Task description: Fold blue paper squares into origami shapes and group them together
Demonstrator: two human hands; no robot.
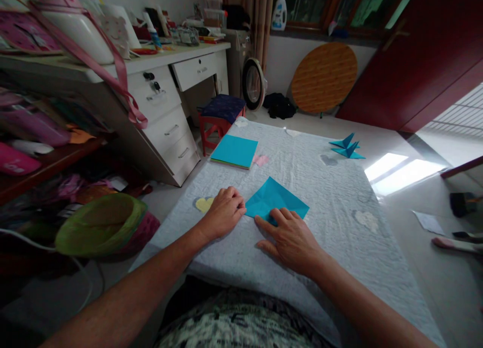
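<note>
A blue sheet of origami paper (277, 197) lies on the cloth-covered table in front of me, creased and with one corner pointing away from me. My left hand (226, 209) is closed at its left corner, thumb and fingers pinched together there. Across the near edge of the sheet, my right hand (290, 237) lies flat with its fingers apart, fingertips pressing on the paper. Beyond my left hand sits a stack of square paper (236, 150) with a blue sheet on top. Folded blue paper figures (347, 147) with pointed wings stand at the far right of the table.
The table's quilted cloth (317, 177) has heart patches. At its far left corner stands a red stool (222, 111). A bin with a green liner (101, 224) is on the floor at left, near the white desk (162, 101). A round wooden tabletop (324, 76) leans against the back wall.
</note>
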